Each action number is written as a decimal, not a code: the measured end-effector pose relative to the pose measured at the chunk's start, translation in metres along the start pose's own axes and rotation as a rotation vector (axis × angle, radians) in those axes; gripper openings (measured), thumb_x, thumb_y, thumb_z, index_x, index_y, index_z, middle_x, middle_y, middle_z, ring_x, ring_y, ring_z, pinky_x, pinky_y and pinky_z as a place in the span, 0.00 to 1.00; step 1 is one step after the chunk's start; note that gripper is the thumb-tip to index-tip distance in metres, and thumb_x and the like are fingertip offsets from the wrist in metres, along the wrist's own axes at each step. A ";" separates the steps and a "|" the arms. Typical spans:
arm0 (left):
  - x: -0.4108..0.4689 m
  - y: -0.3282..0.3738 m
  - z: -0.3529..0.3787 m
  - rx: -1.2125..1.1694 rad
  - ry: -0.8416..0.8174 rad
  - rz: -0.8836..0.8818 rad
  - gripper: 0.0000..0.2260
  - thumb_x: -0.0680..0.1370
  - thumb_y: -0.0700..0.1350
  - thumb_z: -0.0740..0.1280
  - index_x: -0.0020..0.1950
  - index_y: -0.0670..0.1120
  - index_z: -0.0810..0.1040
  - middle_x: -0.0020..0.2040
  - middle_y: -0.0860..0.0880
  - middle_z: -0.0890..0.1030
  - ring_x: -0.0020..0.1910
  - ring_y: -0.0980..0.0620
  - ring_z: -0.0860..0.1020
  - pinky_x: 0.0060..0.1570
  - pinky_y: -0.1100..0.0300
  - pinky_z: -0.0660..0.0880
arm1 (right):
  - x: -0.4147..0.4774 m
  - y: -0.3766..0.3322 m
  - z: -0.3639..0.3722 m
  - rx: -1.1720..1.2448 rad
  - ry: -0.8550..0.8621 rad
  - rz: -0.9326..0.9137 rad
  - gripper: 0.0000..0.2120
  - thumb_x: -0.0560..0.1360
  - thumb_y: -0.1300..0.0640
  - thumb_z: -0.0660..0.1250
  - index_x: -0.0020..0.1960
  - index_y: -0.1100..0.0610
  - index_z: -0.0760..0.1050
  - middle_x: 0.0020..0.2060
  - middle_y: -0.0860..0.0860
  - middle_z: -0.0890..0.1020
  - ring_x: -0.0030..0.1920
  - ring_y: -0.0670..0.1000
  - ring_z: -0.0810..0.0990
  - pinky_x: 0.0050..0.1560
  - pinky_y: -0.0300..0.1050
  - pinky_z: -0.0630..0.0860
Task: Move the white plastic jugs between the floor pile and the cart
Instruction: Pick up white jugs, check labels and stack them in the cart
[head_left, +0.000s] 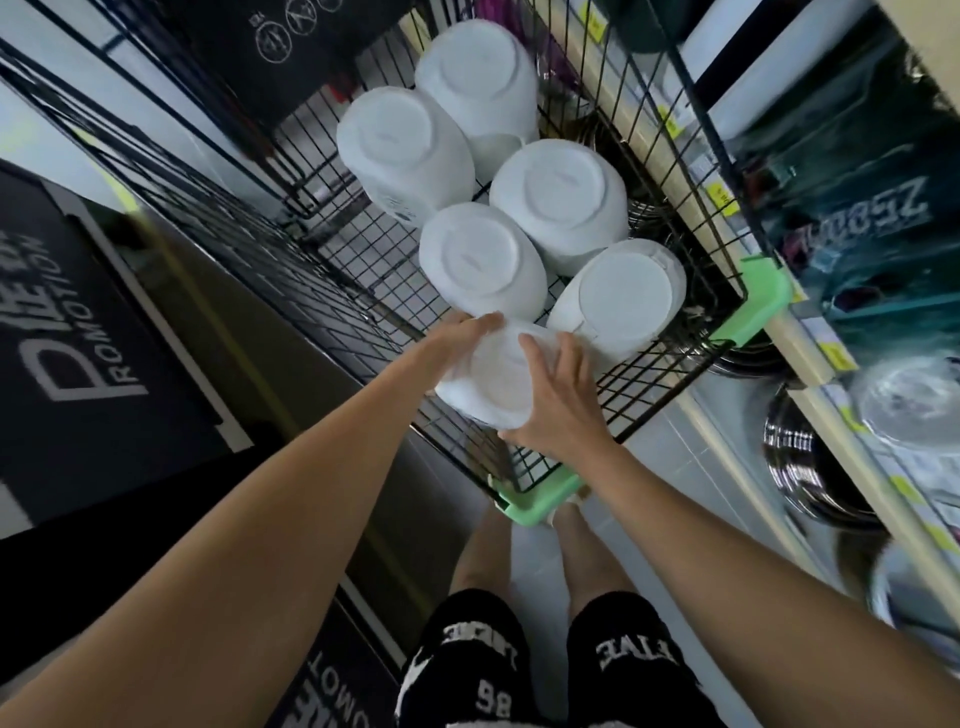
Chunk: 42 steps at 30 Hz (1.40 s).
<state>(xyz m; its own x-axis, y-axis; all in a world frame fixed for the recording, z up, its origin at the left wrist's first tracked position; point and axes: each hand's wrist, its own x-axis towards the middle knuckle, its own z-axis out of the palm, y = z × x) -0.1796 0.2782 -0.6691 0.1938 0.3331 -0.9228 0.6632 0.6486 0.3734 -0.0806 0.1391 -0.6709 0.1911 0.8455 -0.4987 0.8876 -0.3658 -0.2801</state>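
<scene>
Several white plastic jugs stand upside down in a black wire cart (675, 364), their round bases facing me. The nearest jug (491, 382) sits at the cart's near end, and both my hands hold it. My left hand (460, 338) grips its left side with fingers over the top edge. My right hand (553, 395) grips its right side, fingers spread across the base. Behind it stand other jugs (480, 260), (621, 301), (558, 200). The floor pile is out of view.
The cart has green plastic corners (540, 496) and stands in a narrow aisle. A shelf with steel pots (810, 467) and yellow price tags runs along the right. Black promotion boards (78, 322) stand on the left. My legs are below, close to the cart.
</scene>
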 end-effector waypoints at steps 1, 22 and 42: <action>-0.001 -0.002 -0.001 0.001 0.000 -0.001 0.18 0.78 0.56 0.65 0.61 0.46 0.70 0.55 0.45 0.77 0.48 0.47 0.76 0.47 0.54 0.73 | 0.001 0.000 0.001 -0.001 -0.032 0.008 0.57 0.61 0.38 0.77 0.77 0.51 0.46 0.72 0.66 0.52 0.71 0.66 0.54 0.69 0.61 0.62; -0.030 -0.016 0.006 0.219 0.034 0.068 0.28 0.77 0.39 0.67 0.74 0.50 0.62 0.73 0.46 0.64 0.70 0.43 0.65 0.60 0.46 0.70 | -0.027 0.009 -0.034 0.815 -0.032 0.202 0.35 0.73 0.58 0.72 0.75 0.55 0.59 0.69 0.54 0.68 0.70 0.52 0.66 0.66 0.44 0.65; -0.197 0.031 0.311 0.819 -0.199 0.753 0.37 0.72 0.46 0.71 0.77 0.47 0.57 0.65 0.47 0.70 0.56 0.46 0.76 0.56 0.50 0.74 | -0.305 0.189 -0.071 1.173 0.600 0.545 0.26 0.74 0.61 0.71 0.70 0.60 0.68 0.61 0.58 0.75 0.55 0.49 0.72 0.56 0.46 0.72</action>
<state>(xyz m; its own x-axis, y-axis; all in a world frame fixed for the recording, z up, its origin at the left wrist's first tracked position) 0.0276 0.0204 -0.5053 0.8072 0.2877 -0.5154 0.5891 -0.3394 0.7333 0.0591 -0.1603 -0.5138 0.7985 0.4222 -0.4291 -0.1519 -0.5484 -0.8223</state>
